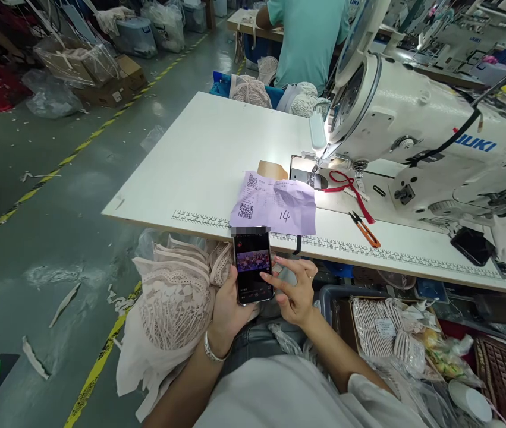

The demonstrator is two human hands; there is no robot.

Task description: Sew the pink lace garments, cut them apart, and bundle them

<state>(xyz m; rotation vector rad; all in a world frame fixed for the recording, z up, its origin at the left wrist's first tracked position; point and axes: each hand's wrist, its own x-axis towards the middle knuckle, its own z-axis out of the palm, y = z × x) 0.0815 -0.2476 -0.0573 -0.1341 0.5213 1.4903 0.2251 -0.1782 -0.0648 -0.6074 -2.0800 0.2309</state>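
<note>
My left hand [228,309] is wrapped around a black phone [253,266] with a lit screen, held upright over my lap just below the table edge. My right hand [295,285] hovers at the phone's right side, its index finger stretched out and touching the screen. A purple paper slip [275,205] with QR codes and the handwritten number 14 lies on the white table [199,160] right above the phone. A pile of pale pink lace fabric [170,309] rests by my left forearm.
A white Juki sewing machine [417,137] stands on the right of the table, with orange thread snips [365,229] and red ribbon [348,184] beside it. A box of lace pieces [386,333] sits below right. A person in a teal shirt [308,41] sits ahead. Boxes and bags line the left aisle.
</note>
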